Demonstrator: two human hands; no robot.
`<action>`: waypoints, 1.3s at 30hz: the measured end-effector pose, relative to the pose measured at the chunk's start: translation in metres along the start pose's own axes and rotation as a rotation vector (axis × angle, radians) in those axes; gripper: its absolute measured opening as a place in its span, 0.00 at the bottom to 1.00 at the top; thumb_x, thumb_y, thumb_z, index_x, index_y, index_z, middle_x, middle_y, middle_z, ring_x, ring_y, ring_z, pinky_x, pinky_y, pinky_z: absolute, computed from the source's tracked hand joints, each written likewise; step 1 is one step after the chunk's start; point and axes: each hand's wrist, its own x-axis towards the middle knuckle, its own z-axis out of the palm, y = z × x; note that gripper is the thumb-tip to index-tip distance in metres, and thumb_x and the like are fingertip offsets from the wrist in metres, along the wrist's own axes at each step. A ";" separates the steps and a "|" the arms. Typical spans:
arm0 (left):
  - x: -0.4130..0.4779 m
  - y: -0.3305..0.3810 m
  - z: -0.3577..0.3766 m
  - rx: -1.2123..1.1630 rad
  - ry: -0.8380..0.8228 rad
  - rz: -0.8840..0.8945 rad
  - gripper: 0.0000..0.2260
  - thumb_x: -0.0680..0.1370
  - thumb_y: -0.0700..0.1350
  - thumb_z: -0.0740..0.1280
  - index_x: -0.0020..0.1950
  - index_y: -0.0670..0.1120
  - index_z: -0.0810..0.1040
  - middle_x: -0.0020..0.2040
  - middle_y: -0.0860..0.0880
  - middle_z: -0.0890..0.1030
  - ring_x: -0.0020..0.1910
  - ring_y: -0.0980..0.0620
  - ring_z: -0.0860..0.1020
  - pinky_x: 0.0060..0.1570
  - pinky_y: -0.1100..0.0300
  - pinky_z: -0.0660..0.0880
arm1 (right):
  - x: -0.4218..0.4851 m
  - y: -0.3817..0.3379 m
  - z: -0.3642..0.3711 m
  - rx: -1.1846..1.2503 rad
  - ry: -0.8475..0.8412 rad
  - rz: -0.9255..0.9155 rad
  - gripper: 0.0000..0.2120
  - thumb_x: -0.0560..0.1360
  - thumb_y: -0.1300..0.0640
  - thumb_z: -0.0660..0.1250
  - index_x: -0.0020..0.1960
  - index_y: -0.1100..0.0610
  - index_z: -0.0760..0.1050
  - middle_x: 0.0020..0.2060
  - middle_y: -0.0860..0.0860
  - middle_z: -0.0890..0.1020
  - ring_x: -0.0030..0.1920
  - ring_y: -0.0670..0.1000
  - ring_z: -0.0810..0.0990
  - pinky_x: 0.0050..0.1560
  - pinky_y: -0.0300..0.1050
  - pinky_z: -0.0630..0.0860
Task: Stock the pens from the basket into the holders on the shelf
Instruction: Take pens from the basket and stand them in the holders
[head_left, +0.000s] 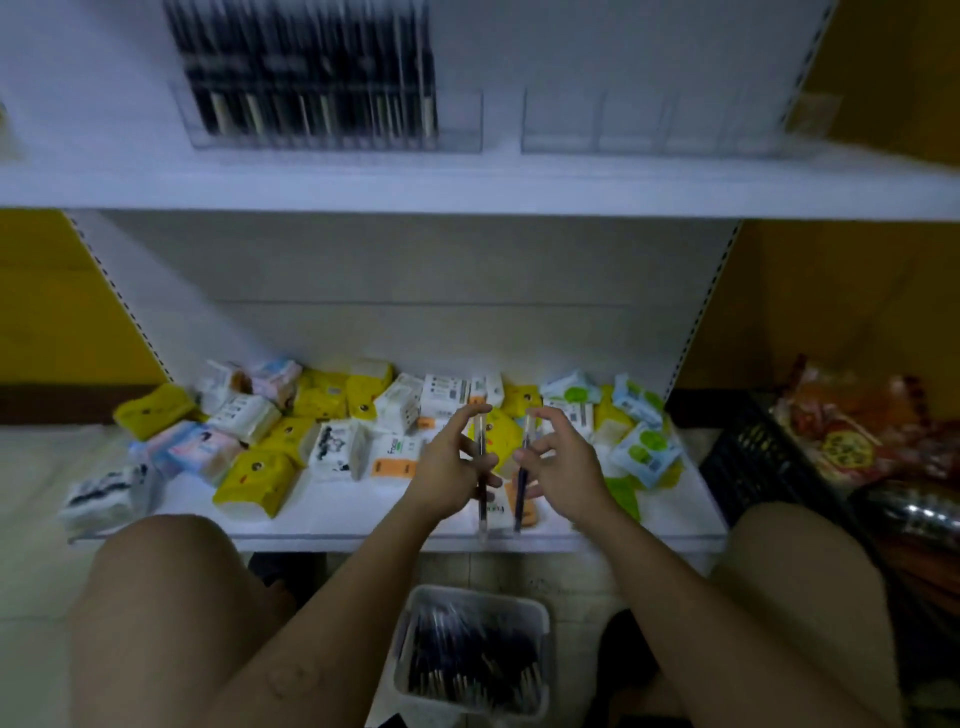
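A: Which step now?
B: Mid-carry, prob. Left hand (447, 470) half curled, pinching left pen (481, 447) upright. Just beside it, right pen (522, 467), upright too, pinched by right hand (563, 470), other fingers loose & spread. Both held up in front of lower shelf (363, 514), over the tissue packs (260, 473).

A: And the rest of the pens?
B: Down low in basket (415, 603) on the floor, between the knees. Lots left in there, so far from done, by the look of it.

A: Next move?
B: Prob. lifting both way up to top shelf (467, 182). Left holder (460, 130): packed w/ dark pens (311, 78) already. Right holder (649, 124): bare, seemingly, so the better bet. Needs a long reach, pens kept straight, then a soft drop into one slot, no bumping the clear wall.

A: Anything hard to see?
B: Yep. Left holder all blurry, so can't count what's inside. Can't tell cap end from tip end on either held pen, too small. Slot walls in right holder v. faint, can't tell how many. Far right, black crate (748, 457) & snack bags (852, 431) dim, partly cut off at the edge.
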 end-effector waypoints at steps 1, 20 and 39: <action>-0.003 0.011 0.000 0.004 0.024 0.043 0.22 0.79 0.34 0.63 0.61 0.61 0.72 0.43 0.40 0.73 0.36 0.41 0.82 0.35 0.47 0.81 | -0.001 -0.013 -0.003 0.025 0.021 -0.029 0.22 0.75 0.63 0.70 0.63 0.46 0.69 0.42 0.54 0.75 0.40 0.59 0.81 0.33 0.53 0.82; -0.011 0.252 -0.050 0.221 0.191 0.576 0.14 0.76 0.37 0.69 0.55 0.55 0.75 0.51 0.48 0.80 0.39 0.52 0.84 0.39 0.52 0.82 | 0.007 -0.236 -0.083 0.183 0.061 -0.510 0.17 0.74 0.67 0.69 0.53 0.47 0.75 0.42 0.53 0.85 0.43 0.50 0.85 0.41 0.49 0.83; 0.109 0.388 -0.122 0.411 0.505 0.781 0.10 0.75 0.44 0.72 0.55 0.51 0.80 0.48 0.51 0.82 0.41 0.53 0.82 0.41 0.53 0.82 | 0.152 -0.379 -0.090 0.034 0.260 -0.854 0.21 0.69 0.57 0.77 0.57 0.44 0.73 0.38 0.47 0.79 0.33 0.41 0.77 0.34 0.32 0.75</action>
